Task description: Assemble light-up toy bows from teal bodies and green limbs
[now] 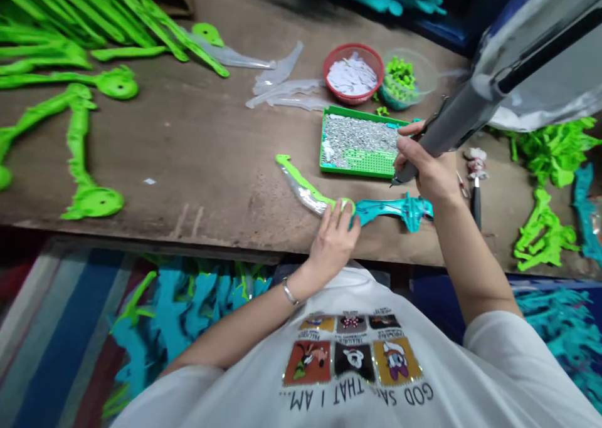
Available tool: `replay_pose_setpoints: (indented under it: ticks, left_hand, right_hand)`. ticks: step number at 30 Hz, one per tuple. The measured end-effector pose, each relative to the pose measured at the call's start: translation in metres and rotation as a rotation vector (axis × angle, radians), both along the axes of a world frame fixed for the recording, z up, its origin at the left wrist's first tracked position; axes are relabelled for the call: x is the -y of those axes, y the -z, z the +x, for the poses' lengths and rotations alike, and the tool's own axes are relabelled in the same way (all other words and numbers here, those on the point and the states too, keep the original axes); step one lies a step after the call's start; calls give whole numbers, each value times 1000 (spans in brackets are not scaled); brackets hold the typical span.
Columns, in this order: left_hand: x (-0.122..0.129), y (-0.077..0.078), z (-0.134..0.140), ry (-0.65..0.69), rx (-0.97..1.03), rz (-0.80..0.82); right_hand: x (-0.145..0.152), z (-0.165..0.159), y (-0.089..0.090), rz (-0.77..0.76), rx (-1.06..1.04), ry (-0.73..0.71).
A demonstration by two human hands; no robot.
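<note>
A plastic assembly lies on the brown table, with a curved lime-green and clear arm (305,190) on the left and a teal body (383,210) on the right. Where the two meet, my left hand (333,234) presses its fingers over the green round end, holding it against the table. My right hand (435,171) is wrapped round a grey electric screwdriver (456,114), its tip pointing down and left, above the table between the assembly and a green tray (367,158). Small silvery screws (362,132) fill much of that tray.
Behind the tray stand a red bowl (353,47) of white pieces and a clear bowl (404,80) of small green parts. Lime-green pieces (75,14) pile up at left, more (555,152) at right. A black-handled tool (476,202) lies by my right forearm.
</note>
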State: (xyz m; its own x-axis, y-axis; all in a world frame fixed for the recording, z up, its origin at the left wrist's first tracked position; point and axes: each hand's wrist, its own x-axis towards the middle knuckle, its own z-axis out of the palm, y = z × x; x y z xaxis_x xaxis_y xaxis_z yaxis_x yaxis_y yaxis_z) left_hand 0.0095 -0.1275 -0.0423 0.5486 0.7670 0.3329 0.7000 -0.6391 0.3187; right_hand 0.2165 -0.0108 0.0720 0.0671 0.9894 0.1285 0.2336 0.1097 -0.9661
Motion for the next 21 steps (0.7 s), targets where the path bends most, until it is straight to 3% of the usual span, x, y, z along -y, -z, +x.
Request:
replay_pose_setpoints:
  ticks: [6,12,17,21]
  left_hand:
    - [-5,5,-49,-3,-17,4]
    - [-8,10,-88,-22,-72,48]
    - [-12,11,-102,-38,-67,49]
    - [-15,11,-103,-29,-50,37]
  right_hand:
    - [-2,55,20,71,38,117]
    - [-4,63,33,85,128,78]
    - [47,71,44,117,386,98]
    - [114,120,39,-19,771,136]
